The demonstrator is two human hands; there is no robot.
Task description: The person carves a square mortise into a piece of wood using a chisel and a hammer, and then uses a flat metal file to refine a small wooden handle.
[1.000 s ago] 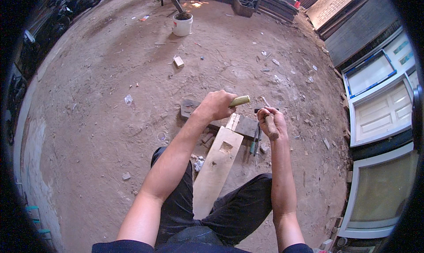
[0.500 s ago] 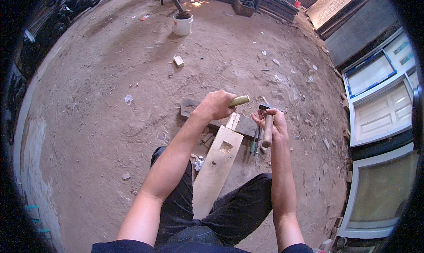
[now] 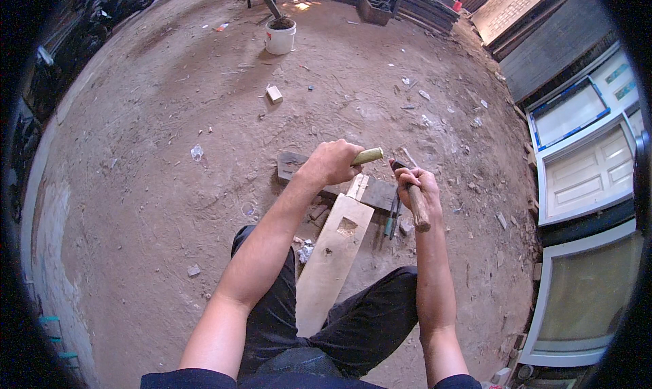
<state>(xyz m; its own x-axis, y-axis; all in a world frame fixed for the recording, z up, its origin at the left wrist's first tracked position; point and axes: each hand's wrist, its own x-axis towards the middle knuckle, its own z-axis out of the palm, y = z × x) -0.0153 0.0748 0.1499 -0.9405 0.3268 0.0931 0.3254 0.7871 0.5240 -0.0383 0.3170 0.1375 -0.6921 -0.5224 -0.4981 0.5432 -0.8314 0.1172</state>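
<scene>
My left hand (image 3: 333, 161) is closed round the yellow-green handle (image 3: 369, 156) of what looks like a chisel, its blade hidden behind the fingers. In my right hand (image 3: 418, 183) is a hammer (image 3: 418, 209), gripped by its wooden handle near the dark head. The head is close to the chisel handle's end, with a gap between them. A pale wooden board (image 3: 331, 256) lies between my legs, with a square hole and a narrow tongue at its far end. Its far part rests over a dark wood block (image 3: 377, 195).
Slim tools (image 3: 392, 219) lean by the block's right side. Ahead on the dirt floor lie a small wood offcut (image 3: 274, 94) and a white bucket (image 3: 280, 40). White-framed doors (image 3: 584, 168) line the right side. Stacked timber (image 3: 421, 12) lies far back.
My right hand has turned the hammer, so its handle end now points more down and to the right. My left hand, the chisel and the board have stayed in place.
</scene>
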